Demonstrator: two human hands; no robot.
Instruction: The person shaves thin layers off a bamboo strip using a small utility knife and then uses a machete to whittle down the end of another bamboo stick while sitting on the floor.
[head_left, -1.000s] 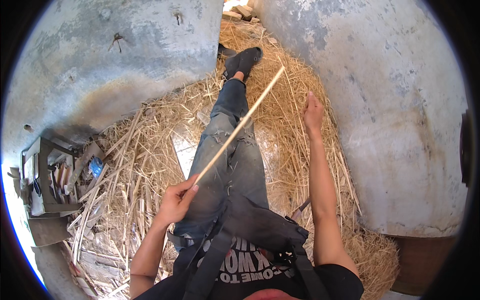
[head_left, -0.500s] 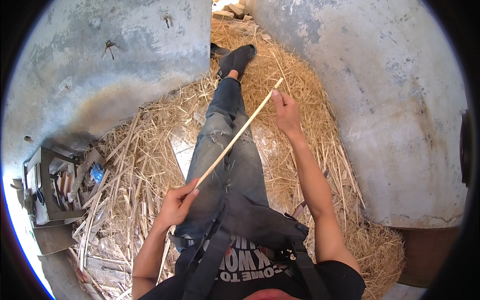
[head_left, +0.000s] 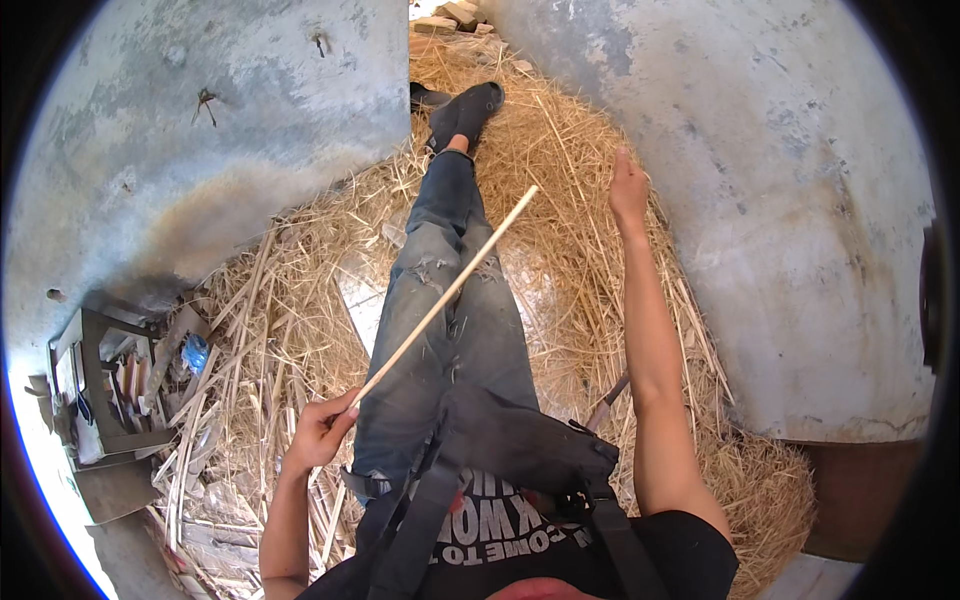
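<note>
A long, thin, pale yellow stick slants across above my legs, its far end free in the air. My left hand pinches its near end between thumb and fingers. Away to the right, beside the wall, my right hand is raised at arm's length, apart from the stick. Its fingers look pressed together and point away from me; anything between them is too small to make out. Beneath the stick are my worn jeans, legs stretched forward.
Straw covers the floor around my legs, with flat stalk pieces on the left. Grey walls rise on the left and right. A cluttered open-fronted box stands at left. A thin dark rod lies near my right hip.
My right hand has let go of the stick's far end and moved right toward the wall. My left hand has shifted slightly left and nearer with the stick.
</note>
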